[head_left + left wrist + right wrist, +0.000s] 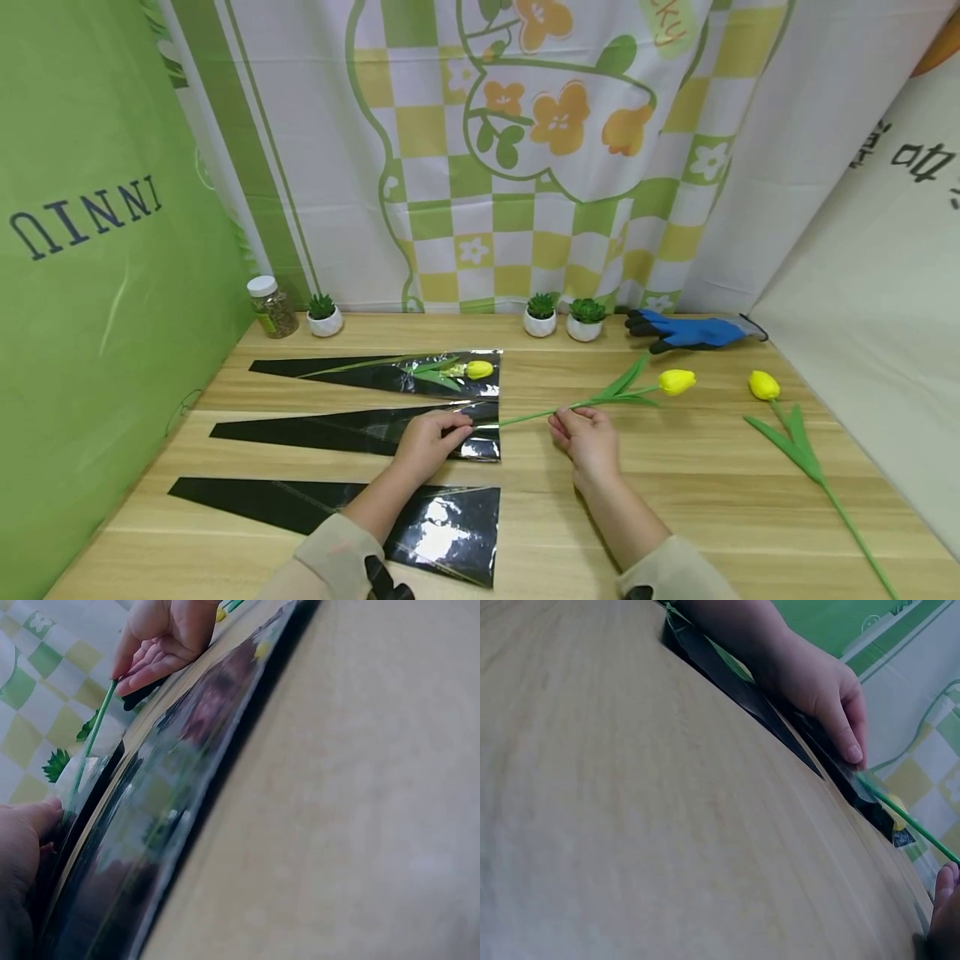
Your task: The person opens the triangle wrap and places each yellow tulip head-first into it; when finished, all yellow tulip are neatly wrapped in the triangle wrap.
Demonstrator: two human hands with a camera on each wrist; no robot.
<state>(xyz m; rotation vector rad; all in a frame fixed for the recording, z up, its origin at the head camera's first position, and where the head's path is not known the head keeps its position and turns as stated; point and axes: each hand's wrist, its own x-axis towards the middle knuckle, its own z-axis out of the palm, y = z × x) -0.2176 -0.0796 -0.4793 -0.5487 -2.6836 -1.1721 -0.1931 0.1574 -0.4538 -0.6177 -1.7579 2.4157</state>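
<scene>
My right hand (592, 442) pinches the green stem of a yellow artificial tulip (677, 382), whose bloom points right. The stem's lower end lies at the mouth of the middle black flower sleeve (315, 431), which has a clear front. At that mouth my left hand (431, 446) pinches the sleeve's film; whether the stem is also between its fingertips is hard to tell. In the left wrist view, the stem (94, 739) runs between both hands, its low end behind clear film. The right wrist view shows the left thumb (847, 742) pointing down at the sleeve.
Behind lies a sleeve (375, 379) holding a yellow tulip (480, 369); another sleeve (450, 525) lies in front. A loose tulip (765, 385) is at the right. Along the back stand a jar (273, 312), small potted plants (325, 321) and a blue glove (693, 332).
</scene>
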